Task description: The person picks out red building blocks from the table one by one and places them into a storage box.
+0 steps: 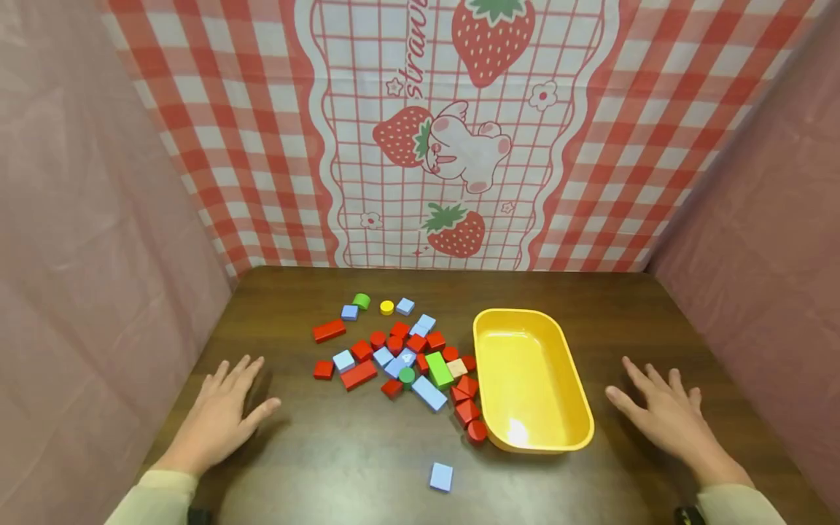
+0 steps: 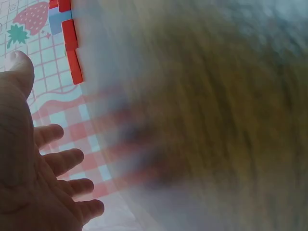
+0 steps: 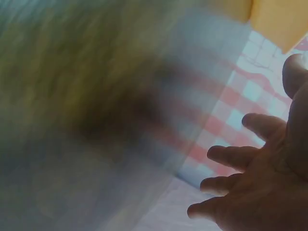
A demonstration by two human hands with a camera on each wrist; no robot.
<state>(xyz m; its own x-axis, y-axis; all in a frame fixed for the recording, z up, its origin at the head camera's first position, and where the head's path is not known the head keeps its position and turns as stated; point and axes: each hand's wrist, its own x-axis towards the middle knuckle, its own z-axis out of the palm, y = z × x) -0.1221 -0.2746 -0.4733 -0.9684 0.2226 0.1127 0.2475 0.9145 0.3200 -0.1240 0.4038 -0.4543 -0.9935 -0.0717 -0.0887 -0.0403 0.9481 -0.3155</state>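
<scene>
My left hand [image 1: 219, 415] is at the left side of the dark wooden table, fingers spread and holding nothing. On the right side my right hand [image 1: 666, 419] lies likewise, its fingers apart, near the yellow tray [image 1: 582, 415]. Between the hands is a loose spread of toy blocks, mostly red and blue. Nearest my left hand is a small red block [image 1: 324, 370]; a long red block [image 1: 359, 375] lies farther right. A green rectangular block [image 1: 439, 370] and a red cylinder [image 1: 477, 432] are close to the tray's left side. Both wrist views show the hands with fingers extended.
A single light blue square block [image 1: 442, 477] lies toward the front. At the back are a green arch block [image 1: 362, 300] and a yellow round block [image 1: 387, 308]. A checked strawberry cloth [image 1: 275, 146] hangs behind the table, with pink cloth [image 1: 774, 219] at the sides.
</scene>
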